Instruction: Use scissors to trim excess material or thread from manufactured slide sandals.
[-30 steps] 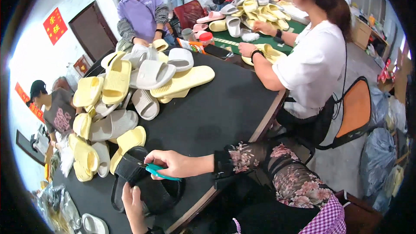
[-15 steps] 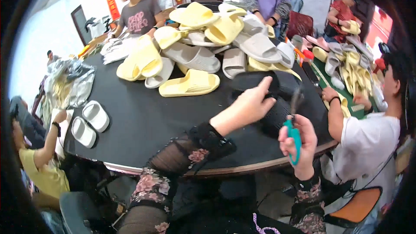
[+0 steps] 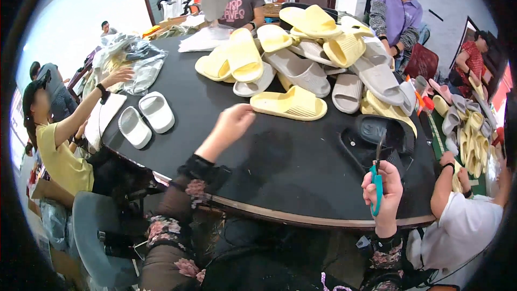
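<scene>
Scissors (image 3: 377, 186) are resting in my right hand (image 3: 389, 191) while my left (image 3: 230, 129) is reaching a yellow slipper (image 3: 291, 104).
From afar I am seeing the right fingers wrapping snugly around the teal handles, blades pointing away toward the black slippers (image 3: 378, 130); at the left, fingertips are meeting the near slipper's left end, but I am not managing to tell whether they are gripping or only touching. That slipper is lying flat on the dark table (image 3: 291, 167), just in front of the heaped yellow and grey slippers (image 3: 301, 70), and it is not yet being lifted. By my judgement, much is remaining: the heap is standing high. The black ones are lying apart at the right; whether they are finished, I am not telling from here.
</scene>
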Demonstrator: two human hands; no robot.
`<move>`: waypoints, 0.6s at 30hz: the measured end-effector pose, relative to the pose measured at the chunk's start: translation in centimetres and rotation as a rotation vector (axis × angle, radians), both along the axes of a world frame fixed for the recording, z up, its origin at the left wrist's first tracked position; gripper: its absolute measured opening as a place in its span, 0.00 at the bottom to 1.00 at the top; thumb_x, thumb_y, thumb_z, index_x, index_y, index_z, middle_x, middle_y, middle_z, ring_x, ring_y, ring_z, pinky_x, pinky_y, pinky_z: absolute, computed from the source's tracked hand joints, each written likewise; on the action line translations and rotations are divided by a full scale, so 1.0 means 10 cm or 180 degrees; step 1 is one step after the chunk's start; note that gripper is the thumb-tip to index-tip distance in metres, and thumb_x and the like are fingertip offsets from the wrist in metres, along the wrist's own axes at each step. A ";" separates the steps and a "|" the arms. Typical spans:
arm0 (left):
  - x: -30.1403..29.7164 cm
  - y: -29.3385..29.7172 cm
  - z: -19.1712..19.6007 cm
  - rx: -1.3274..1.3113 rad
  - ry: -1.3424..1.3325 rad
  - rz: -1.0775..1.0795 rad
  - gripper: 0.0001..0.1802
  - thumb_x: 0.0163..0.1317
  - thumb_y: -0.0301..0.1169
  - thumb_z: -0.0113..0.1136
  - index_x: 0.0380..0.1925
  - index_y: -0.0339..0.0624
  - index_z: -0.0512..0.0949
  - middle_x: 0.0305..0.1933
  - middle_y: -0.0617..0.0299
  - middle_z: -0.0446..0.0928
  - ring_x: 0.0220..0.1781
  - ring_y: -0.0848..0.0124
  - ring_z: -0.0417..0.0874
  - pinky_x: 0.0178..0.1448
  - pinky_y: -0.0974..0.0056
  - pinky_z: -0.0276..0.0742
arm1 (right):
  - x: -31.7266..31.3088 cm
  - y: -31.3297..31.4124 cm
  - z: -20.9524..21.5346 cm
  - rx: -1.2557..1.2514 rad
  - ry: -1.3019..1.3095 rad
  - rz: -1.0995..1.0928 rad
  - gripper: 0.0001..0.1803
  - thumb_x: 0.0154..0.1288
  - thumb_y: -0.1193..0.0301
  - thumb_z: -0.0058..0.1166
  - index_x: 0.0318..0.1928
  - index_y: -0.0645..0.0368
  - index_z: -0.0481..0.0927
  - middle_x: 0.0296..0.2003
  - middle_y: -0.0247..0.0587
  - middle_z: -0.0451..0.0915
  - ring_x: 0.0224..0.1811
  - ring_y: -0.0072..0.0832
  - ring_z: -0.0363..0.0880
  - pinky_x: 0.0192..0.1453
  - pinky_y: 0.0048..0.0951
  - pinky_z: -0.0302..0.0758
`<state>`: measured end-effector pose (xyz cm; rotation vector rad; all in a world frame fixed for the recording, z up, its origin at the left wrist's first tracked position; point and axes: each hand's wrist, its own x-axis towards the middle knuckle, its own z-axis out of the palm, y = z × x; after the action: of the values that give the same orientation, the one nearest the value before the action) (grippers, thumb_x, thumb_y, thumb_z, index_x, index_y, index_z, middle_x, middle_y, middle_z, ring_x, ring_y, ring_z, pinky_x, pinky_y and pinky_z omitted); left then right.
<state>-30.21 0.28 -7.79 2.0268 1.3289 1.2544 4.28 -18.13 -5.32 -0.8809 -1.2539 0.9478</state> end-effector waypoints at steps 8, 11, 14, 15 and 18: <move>-2.75 0.21 -0.40 0.0582 0.1316 0.2440 0.20 0.55 0.36 0.57 0.47 0.38 0.75 0.44 0.44 0.78 0.51 0.49 0.76 0.56 0.54 0.69 | -0.43 0.28 0.09 -0.0472 -0.0631 0.0562 0.24 0.56 0.82 0.58 0.54 0.62 0.67 0.31 0.34 0.75 0.31 0.17 0.73 0.35 0.17 0.71; -3.08 0.41 -0.48 0.0394 0.2080 0.2841 0.20 0.55 0.40 0.57 0.44 0.37 0.75 0.39 0.44 0.77 0.45 0.50 0.77 0.48 0.51 0.73 | -0.45 0.45 0.01 -0.0296 -0.1092 0.0662 0.24 0.55 0.81 0.59 0.53 0.62 0.67 0.30 0.33 0.74 0.32 0.14 0.73 0.35 0.17 0.71; -4.04 0.30 -0.65 0.0548 0.2078 0.2842 0.21 0.56 0.43 0.54 0.44 0.40 0.75 0.37 0.46 0.78 0.41 0.51 0.78 0.45 0.51 0.72 | -0.50 0.55 -0.05 0.0237 -0.1533 0.0974 0.25 0.55 0.78 0.59 0.54 0.62 0.67 0.34 0.37 0.78 0.35 0.20 0.78 0.40 0.23 0.74; -3.94 0.50 -0.72 0.0345 0.1779 0.2625 0.22 0.55 0.40 0.53 0.46 0.37 0.74 0.39 0.43 0.78 0.43 0.50 0.78 0.46 0.52 0.72 | -0.47 0.56 -0.04 0.0285 -0.1744 0.0934 0.24 0.56 0.77 0.59 0.53 0.62 0.67 0.35 0.39 0.80 0.36 0.22 0.80 0.42 0.25 0.75; -3.80 0.57 -0.61 -0.0384 0.0361 0.1519 0.23 0.55 0.36 0.51 0.48 0.31 0.74 0.40 0.44 0.79 0.40 0.54 0.78 0.47 0.58 0.71 | -0.40 0.53 -0.01 0.0087 -0.1890 0.1016 0.20 0.58 0.73 0.54 0.51 0.61 0.69 0.35 0.45 0.82 0.39 0.31 0.83 0.44 0.30 0.76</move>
<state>-68.20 6.00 -13.90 1.7774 1.9746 1.2199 0.27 -12.80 -5.42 -0.9965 -1.9550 0.9436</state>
